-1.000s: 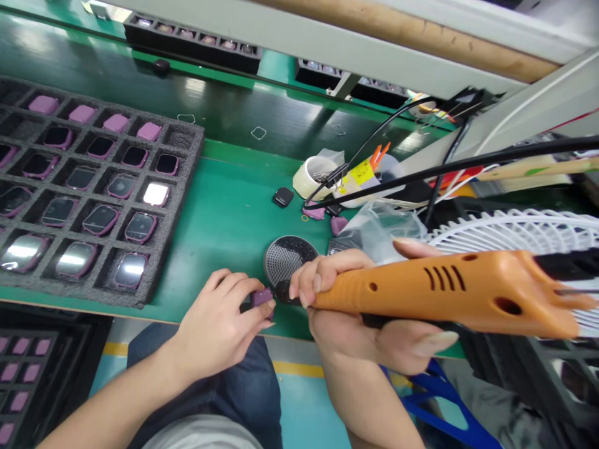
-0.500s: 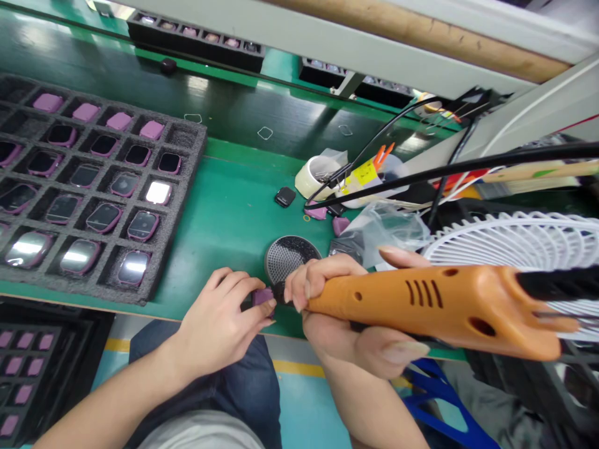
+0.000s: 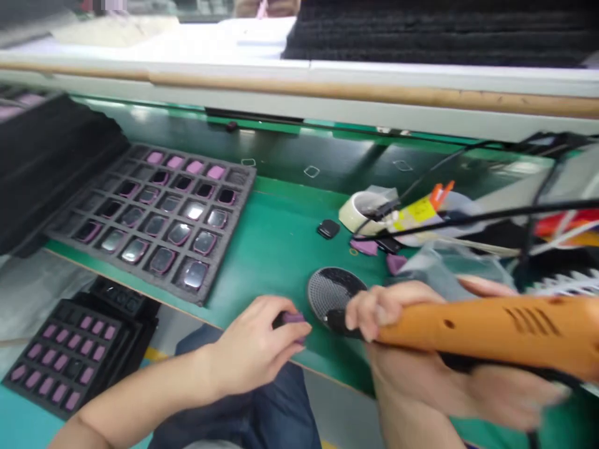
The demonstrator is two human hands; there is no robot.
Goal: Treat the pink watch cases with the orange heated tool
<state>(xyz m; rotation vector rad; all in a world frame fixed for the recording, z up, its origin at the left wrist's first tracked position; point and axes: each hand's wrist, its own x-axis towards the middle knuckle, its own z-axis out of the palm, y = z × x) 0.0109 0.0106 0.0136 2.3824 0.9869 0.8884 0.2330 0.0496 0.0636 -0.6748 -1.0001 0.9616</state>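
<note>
My left hand (image 3: 262, 343) pinches a small purple watch case (image 3: 293, 318) between thumb and fingers, close to the bench's front edge. The fingers cover part of the case. My right hand (image 3: 407, 349) is wrapped around an orange electric screwdriver (image 3: 496, 330), which lies nearly level with its dark nose pointing left. A small gap separates that nose from the watch case. Just beyond the nose sits a round dish (image 3: 322, 293) with a dimpled surface and dark bits in it. To the left, a grey foam tray (image 3: 229, 243) holds several purple watches with dark screens.
On the green bench (image 3: 276, 231) lie a black square part (image 3: 328, 229), a tape roll (image 3: 358, 212), loose purple pieces (image 3: 364, 247) and a clear plastic bag (image 3: 458, 268). A black cable (image 3: 482, 218) crosses the right side. Stacked foam trays (image 3: 60, 305) stand lower left.
The head view has swung left and up, so the bench things appear further right. The screwdriver's nose has drawn away from the watch case. Both hands keep their grips.
</note>
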